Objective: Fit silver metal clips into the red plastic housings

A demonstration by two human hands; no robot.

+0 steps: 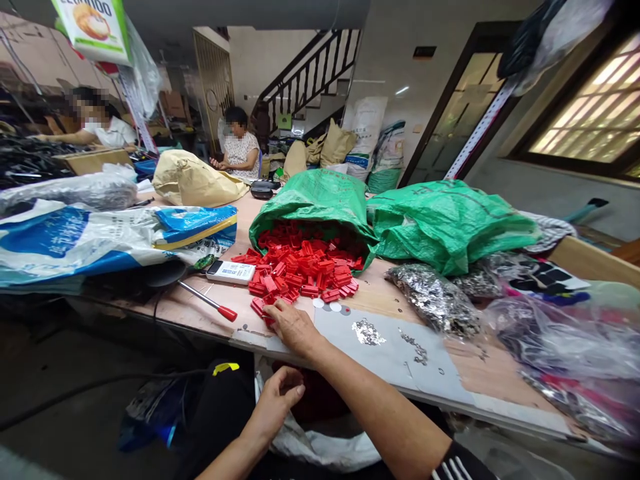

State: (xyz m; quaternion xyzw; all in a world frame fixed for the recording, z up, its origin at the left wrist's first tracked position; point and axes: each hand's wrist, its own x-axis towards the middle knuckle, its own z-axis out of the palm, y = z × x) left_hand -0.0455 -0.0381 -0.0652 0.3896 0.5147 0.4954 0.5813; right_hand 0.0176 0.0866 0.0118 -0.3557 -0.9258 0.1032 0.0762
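Note:
A heap of small red plastic pieces (300, 267) spills from the mouth of a green woven sack (320, 190) onto the table. My right hand (293, 327) is at the heap's near edge, its fingertips closed on a red plastic piece (257, 305). Below the table edge, my left hand (273, 403) hangs with thumb and curled fingers apart; nothing shows between them. Under both hands, a whitish bag (325, 448) gapes at my lap, with dark red contents partly hidden by my right forearm.
On a grey mat (340, 340) lie small silvery metal parts (369, 332). A lever with a red grip (227, 313) juts over the table near a white device (231, 271). Right stand another green sack (450, 220) and bags of metal parts (435, 300). Two people sit beyond.

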